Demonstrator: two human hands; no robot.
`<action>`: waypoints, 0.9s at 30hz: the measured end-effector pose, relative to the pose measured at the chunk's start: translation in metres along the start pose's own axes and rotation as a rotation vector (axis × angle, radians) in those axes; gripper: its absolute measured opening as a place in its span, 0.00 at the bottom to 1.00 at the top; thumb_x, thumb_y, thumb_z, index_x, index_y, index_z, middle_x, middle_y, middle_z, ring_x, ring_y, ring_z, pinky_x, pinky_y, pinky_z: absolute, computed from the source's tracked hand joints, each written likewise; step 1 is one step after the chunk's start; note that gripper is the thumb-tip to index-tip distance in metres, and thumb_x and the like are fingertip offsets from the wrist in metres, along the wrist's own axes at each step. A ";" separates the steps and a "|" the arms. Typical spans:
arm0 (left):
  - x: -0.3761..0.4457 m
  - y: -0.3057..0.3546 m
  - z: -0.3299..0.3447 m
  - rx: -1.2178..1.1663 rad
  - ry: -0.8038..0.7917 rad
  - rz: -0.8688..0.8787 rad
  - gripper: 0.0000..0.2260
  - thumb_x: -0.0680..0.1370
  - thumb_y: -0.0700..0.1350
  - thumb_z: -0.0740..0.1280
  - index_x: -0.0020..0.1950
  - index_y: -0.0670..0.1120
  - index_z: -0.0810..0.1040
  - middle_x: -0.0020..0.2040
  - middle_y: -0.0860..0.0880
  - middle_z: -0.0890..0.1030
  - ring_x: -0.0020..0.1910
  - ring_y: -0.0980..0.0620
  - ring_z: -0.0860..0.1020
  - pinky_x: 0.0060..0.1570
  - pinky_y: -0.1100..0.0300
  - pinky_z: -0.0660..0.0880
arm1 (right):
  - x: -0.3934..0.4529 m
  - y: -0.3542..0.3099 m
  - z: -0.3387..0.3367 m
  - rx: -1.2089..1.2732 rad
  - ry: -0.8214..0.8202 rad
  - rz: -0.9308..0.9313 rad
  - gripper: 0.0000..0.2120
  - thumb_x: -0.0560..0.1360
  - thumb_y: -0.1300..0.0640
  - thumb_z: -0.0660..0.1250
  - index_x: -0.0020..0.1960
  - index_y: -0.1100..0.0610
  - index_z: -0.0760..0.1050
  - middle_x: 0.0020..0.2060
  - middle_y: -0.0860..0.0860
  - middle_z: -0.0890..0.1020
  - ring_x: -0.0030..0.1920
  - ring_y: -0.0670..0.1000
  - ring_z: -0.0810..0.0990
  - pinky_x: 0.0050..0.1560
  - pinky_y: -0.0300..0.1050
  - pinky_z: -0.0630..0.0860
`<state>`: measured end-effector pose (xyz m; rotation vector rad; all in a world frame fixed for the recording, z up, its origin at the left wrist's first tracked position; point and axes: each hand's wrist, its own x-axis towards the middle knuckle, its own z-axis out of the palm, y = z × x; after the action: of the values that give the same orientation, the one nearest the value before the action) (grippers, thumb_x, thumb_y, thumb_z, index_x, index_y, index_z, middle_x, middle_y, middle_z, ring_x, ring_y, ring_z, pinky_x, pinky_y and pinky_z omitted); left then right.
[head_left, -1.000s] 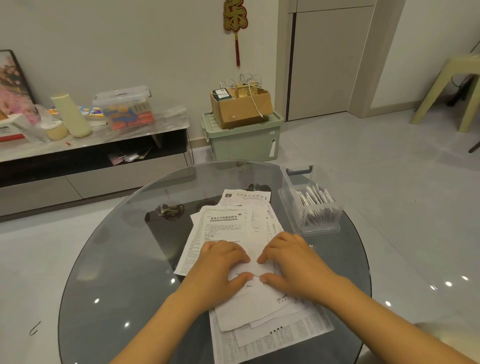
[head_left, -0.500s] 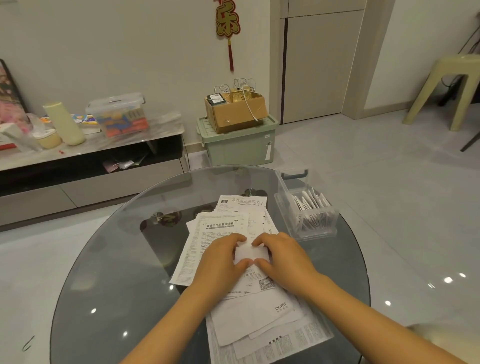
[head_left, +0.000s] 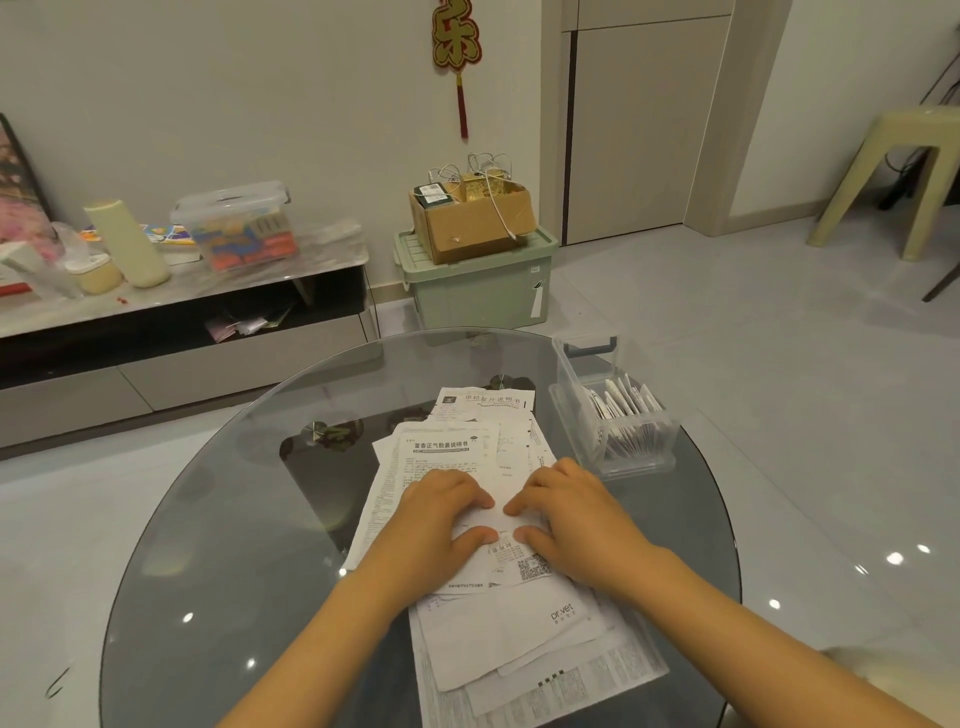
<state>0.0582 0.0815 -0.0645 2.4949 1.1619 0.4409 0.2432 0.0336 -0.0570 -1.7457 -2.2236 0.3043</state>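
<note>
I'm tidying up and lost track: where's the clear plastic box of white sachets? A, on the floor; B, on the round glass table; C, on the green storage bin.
B: the clear plastic box of white sachets sits on the round glass table beside the white leaflets.

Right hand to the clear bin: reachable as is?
Probably yes. The bin sits on the table just beyond and right of the right hand, top open, nothing between them. The hand would first have to let go of the leaflet it pinches.

Clear bin (head_left: 636, 452) of sachets right on glass table (head_left: 208, 545); cardboard box (head_left: 478, 231) atop green crate (head_left: 478, 299).
</note>
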 end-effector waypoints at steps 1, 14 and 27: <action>0.001 0.000 -0.001 0.036 0.005 0.015 0.13 0.76 0.54 0.67 0.59 0.53 0.76 0.56 0.60 0.74 0.57 0.60 0.68 0.62 0.64 0.62 | 0.000 0.000 -0.001 -0.035 0.000 -0.009 0.17 0.77 0.46 0.61 0.65 0.47 0.72 0.58 0.43 0.74 0.61 0.47 0.65 0.61 0.40 0.60; 0.009 0.022 -0.018 0.161 0.209 0.087 0.07 0.78 0.48 0.62 0.46 0.50 0.79 0.46 0.55 0.78 0.44 0.56 0.74 0.44 0.63 0.71 | 0.001 -0.008 -0.015 -0.073 0.270 -0.056 0.14 0.79 0.51 0.57 0.46 0.55 0.80 0.40 0.49 0.82 0.44 0.52 0.76 0.41 0.44 0.69; 0.065 0.073 -0.058 -0.207 0.216 0.000 0.06 0.79 0.40 0.63 0.45 0.50 0.76 0.37 0.57 0.78 0.38 0.59 0.76 0.39 0.72 0.70 | -0.009 0.015 -0.070 0.200 0.517 0.129 0.03 0.74 0.58 0.69 0.45 0.54 0.82 0.35 0.44 0.76 0.37 0.43 0.71 0.39 0.30 0.65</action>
<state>0.1227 0.0986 0.0275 2.3114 1.1295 0.8049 0.2840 0.0271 0.0018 -1.6353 -1.6632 0.0822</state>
